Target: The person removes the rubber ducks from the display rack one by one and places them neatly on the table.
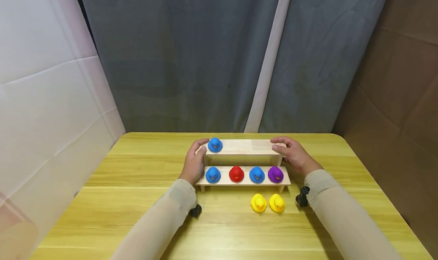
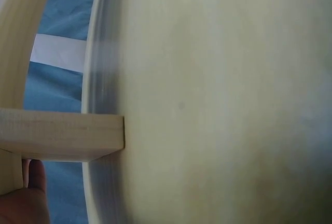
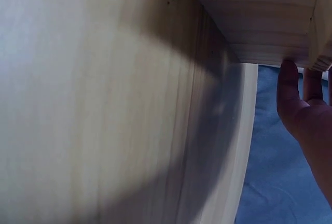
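Observation:
A two-tier wooden stand [image 1: 246,147] is held at both ends of its upper board. My left hand [image 1: 194,162] grips the left end, thumb in front and fingers behind. At the right end, my right hand [image 1: 295,153] pinches the board's corner between thumb and fingers. A blue rubber duck [image 1: 215,145] sits on the upper board, close to my left thumb. Along the lower board stand a second blue duck [image 1: 213,175], a red duck [image 1: 236,174], another blue duck [image 1: 257,175] and a purple duck [image 1: 275,175]. In the right wrist view, fingers [image 3: 288,86] touch the wood.
Two yellow ducks [image 1: 258,203] are on the wooden table [image 1: 113,199] in front of the stand, toward its right. A grey curtain [image 1: 178,62] hangs behind the table. White cloth [image 1: 51,81] is at the left, brown cloth [image 1: 393,81] at the right.

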Motion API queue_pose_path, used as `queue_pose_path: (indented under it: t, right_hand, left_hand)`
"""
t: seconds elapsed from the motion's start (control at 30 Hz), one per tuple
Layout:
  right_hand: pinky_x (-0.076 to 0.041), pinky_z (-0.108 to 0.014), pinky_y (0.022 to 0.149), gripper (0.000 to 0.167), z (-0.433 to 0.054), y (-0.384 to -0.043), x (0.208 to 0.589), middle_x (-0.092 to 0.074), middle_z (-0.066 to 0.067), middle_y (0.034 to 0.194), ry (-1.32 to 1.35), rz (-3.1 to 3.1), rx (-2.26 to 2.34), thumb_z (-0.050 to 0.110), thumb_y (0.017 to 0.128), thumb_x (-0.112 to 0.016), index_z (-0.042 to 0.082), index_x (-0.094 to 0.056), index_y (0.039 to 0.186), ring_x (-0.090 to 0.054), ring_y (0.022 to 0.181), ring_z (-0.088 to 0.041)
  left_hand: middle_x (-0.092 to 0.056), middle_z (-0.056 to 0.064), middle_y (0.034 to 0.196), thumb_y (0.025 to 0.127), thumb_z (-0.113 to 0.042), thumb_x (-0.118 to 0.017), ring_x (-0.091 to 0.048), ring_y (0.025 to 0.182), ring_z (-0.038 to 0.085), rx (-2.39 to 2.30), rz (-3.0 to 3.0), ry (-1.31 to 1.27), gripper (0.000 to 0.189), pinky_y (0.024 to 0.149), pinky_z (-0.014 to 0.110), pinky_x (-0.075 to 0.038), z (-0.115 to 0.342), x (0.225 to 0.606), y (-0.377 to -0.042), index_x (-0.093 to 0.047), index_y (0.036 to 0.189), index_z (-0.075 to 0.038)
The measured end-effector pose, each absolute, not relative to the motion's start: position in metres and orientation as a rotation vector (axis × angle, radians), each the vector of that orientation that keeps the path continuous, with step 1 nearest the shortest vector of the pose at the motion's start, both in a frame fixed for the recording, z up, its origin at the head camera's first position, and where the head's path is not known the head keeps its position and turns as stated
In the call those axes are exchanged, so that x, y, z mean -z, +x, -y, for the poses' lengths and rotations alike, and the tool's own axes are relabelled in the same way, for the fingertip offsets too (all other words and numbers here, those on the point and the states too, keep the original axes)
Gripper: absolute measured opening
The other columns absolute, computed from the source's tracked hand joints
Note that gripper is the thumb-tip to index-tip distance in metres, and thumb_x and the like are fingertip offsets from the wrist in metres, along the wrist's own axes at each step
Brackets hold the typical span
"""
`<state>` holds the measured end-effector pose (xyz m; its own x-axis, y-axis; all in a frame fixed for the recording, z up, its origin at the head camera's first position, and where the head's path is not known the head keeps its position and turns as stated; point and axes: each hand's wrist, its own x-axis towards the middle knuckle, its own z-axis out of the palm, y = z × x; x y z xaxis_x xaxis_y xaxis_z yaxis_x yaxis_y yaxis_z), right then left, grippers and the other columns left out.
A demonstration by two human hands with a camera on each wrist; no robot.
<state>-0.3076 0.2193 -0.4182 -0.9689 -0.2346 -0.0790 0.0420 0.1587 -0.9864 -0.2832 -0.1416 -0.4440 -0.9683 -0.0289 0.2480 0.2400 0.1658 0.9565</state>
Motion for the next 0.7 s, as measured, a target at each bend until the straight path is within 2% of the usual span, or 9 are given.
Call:
queue_pose_path:
  t: [0.23,0.47,0.7]
  right_hand:
    - [-0.033,-0.063,0.122,0.049,-0.2206,-0.308,0.4199,-0.039,-0.02,0.162,-0.179,-2.219,1.912,0.026,0.106,-0.064,0.002,-0.051,0.146,-0.047,0.14,-0.043]
    - [-0.037,-0.061,0.12,0.048,-0.2189,-0.307,0.4171,-0.041,-0.02,0.16,-0.199,-2.223,1.922,0.027,0.106,-0.063,0.002,-0.052,0.145,-0.054,0.132,-0.035]
    - [-0.034,-0.062,0.122,0.05,-0.2194,-0.3068,0.4145,-0.038,-0.019,0.161,-0.199,-2.229,1.927,0.027,0.106,-0.064,0.001,-0.05,0.147,-0.053,0.133,-0.037]
  left_hand:
    - [-0.055,0.007,0.153,0.111,-0.02,-0.042,-0.04,0.151,0.028,1.895,2.241,-0.201,0.036,0.128,0.052,-0.023,0.14,0.4435,-0.2844,-0.061,0.141,-0.014]
    - [-0.054,0.009,0.153,0.11,-0.019,-0.041,-0.039,0.151,0.029,1.883,2.242,-0.206,0.038,0.128,0.052,-0.023,0.1412,0.4421,-0.2841,-0.06,0.142,-0.011]
    - [-0.056,0.007,0.152,0.111,-0.023,-0.042,-0.042,0.15,0.028,1.852,2.269,-0.202,0.036,0.127,0.052,-0.025,0.1423,0.4366,-0.2852,-0.062,0.141,-0.016]
